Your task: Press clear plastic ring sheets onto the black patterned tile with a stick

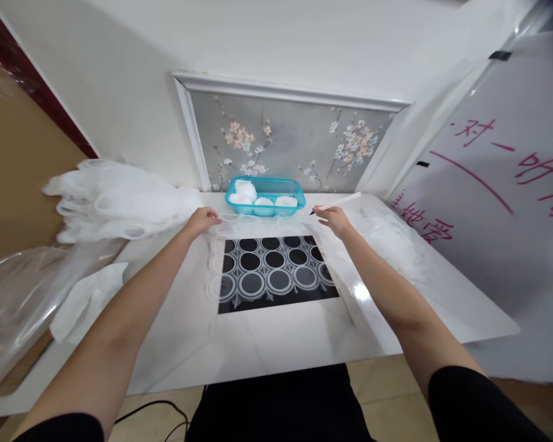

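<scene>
Sheer white lace (279,281) with rows of rings lies over a black sheet (276,302) on the table. Its far part runs up between my two hands, pale and hard to make out against the white top. My left hand (203,222) is closed at the lace's far left edge, fingertips pinching the thin cloth. At the far right edge, my right hand (333,222) grips a slim white pen (345,200), its dark tip pointing left. Whether the right fingers also touch the lace, I cannot tell.
Beyond the lace stands a blue plastic basket (265,210) with several white rolls (245,188). A heap of white netting (115,199) is at the left, and more sheer material (396,245) at the right. A whiteboard (511,245) borders the table (175,350) on the right.
</scene>
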A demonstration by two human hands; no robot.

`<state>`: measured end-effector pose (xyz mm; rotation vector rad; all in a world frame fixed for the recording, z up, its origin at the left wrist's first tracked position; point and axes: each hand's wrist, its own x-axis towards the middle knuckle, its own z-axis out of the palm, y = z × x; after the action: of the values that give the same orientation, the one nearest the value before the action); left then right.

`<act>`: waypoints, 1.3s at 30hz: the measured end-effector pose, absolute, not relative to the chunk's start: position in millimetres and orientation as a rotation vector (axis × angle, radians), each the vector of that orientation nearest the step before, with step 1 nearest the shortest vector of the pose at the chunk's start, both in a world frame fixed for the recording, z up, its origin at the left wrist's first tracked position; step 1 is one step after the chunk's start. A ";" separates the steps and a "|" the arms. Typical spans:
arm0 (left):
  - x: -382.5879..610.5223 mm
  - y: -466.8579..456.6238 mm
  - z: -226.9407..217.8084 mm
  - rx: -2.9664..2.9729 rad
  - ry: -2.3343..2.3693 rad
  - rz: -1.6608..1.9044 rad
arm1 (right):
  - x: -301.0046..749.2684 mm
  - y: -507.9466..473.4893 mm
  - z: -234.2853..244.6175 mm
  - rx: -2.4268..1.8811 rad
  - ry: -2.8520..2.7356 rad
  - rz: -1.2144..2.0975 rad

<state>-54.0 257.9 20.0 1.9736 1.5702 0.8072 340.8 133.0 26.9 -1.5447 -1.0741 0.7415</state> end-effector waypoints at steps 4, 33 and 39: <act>-54.6 238.4 20.3 2.023 1.635 0.795 | 326.7 123.8 25.8 -1.716 -1.100 0.643; -92.8 6.0 -17.0 3.170 0.962 0.526 | 112.4 42.6 -9.6 -1.118 -1.948 1.094; -88.8 5.2 -15.8 3.073 1.076 0.345 | 115.1 40.9 -13.4 -1.035 -2.100 0.849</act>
<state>-88.8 5.2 -15.8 3.0726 1.0758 0.3453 115.1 40.9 -13.4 -1.0354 -2.1001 0.8488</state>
